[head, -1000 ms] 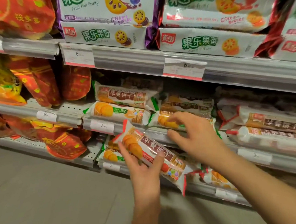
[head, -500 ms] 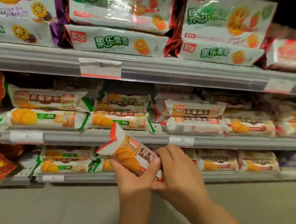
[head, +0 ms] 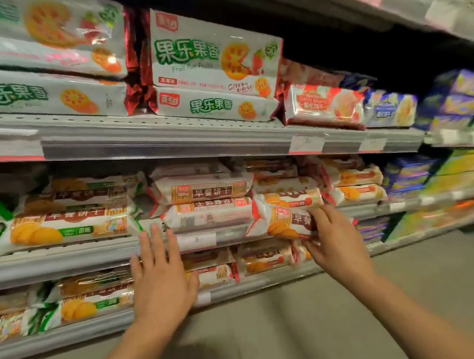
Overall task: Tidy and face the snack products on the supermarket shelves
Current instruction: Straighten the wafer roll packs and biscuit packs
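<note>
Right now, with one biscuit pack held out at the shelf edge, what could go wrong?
1. The right hand pinches the red-trimmed biscuit pack at one end only; the free end hangs past the shelf edge and could sag or slip.
2. Pushing it in may knock the stacked packs behind it askew.
3. The left hand hovers open near the price tag and could knock it.

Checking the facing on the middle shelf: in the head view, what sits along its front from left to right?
Green-trimmed biscuit pack → left hand → price tag marked 3 → red-trimmed biscuit pack held by right hand.
</note>
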{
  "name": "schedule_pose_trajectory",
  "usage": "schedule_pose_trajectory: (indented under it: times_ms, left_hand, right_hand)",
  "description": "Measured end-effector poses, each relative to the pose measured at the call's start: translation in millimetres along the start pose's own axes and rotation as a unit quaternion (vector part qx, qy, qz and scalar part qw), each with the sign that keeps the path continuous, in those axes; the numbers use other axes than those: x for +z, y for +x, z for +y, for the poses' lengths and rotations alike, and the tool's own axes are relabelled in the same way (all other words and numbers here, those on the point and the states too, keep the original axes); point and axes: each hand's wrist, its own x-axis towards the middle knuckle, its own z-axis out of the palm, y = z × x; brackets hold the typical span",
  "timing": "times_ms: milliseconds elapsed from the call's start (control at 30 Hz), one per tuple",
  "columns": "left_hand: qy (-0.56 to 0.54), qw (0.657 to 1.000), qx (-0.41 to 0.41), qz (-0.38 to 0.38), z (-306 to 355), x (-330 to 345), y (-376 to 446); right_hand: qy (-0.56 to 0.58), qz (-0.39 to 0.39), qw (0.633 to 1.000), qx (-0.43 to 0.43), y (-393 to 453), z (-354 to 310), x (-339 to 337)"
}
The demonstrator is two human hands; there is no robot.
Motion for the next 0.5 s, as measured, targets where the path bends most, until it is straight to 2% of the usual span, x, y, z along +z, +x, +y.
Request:
schedule_pose_trajectory:
  times_ms: [100,200,367,500]
  left_hand:
    - [0.057,0.998,0.004,0.012,-1,3,4]
    - [0.092,0.994,0.03,0.057,-11,-3,9]
    - [0.148,0.988,0.043,-0.009,-12,-27,10]
    - [0.159,0.986,0.057,-0.017,-10,-36,11]
  right_hand:
    - [-0.029,0.012,1.0,0.003,23,31,-3]
    - [-0.052,0.022,0.998,-0.006,47,45,-5]
    - [-0.095,0.016,0.995,-0.009,89,43,-11]
    - [-0.105,-0.02,0.994,0.002,127,34,-9]
